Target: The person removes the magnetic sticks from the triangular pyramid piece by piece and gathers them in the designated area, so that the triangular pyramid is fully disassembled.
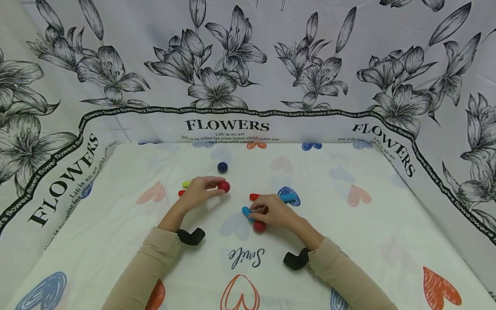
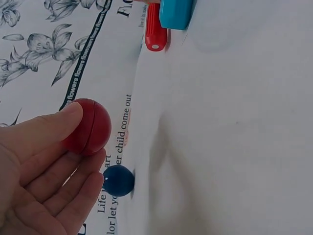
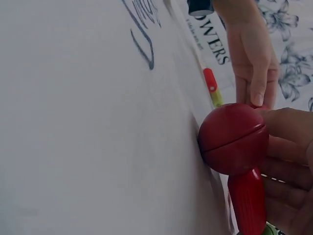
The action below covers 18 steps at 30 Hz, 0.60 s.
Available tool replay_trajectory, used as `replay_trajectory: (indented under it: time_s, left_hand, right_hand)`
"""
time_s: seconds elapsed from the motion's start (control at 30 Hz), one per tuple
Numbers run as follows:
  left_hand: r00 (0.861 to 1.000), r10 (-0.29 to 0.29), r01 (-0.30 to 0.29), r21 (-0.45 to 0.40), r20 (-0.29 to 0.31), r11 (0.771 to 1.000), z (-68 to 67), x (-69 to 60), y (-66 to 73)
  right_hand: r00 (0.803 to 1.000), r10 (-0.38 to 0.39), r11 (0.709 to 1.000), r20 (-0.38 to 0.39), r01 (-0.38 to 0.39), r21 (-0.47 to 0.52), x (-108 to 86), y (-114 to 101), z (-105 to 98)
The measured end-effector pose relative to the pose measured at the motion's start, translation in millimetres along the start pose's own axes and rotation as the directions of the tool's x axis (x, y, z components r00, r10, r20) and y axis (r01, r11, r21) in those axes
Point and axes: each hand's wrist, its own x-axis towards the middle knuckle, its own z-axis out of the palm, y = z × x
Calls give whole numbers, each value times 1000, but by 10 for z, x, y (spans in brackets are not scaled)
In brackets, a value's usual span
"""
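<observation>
A person's left arm (image 1: 141, 265) reached in from the near left, angled to the far right, and their right arm (image 1: 346, 273) came from the near right, angled to the far left, over a white tablecloth (image 1: 341, 228) printed with hearts. The left hand (image 1: 196, 192) pointed right, its thumb and index finger pinching a glossy red ball (image 1: 224, 186), the other fingers loosely bent beneath. The ball was round, with a groove around it, left of centre; a dark blue ball (image 1: 222, 167) sat just beyond. The right hand (image 1: 271, 210) was nearer and to the right, fingers bent, thumb and fingertips grasping a short blue piece (image 1: 246, 212) whose long axis slanted toward the far left. Against its near side sat a second red ball (image 1: 259, 226), with a red handle (image 3: 247, 200) beside the palm; whether the fingers also gripped that handle could not be told.
</observation>
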Motion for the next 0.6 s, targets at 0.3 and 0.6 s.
replay_trajectory:
  time_s: [0.3,0.6]
  left_hand:
    - [996,-12,9,-29,-88,1000,-78,-30,-40]
    - [987,-75,68,-55,-141,996,-173,-21,-101]
  right_hand:
    - [991,-129,980,45,135,-143,-166,-5,-67]
    - [988,-125,971,88,140,-192,-264,-10,-92]
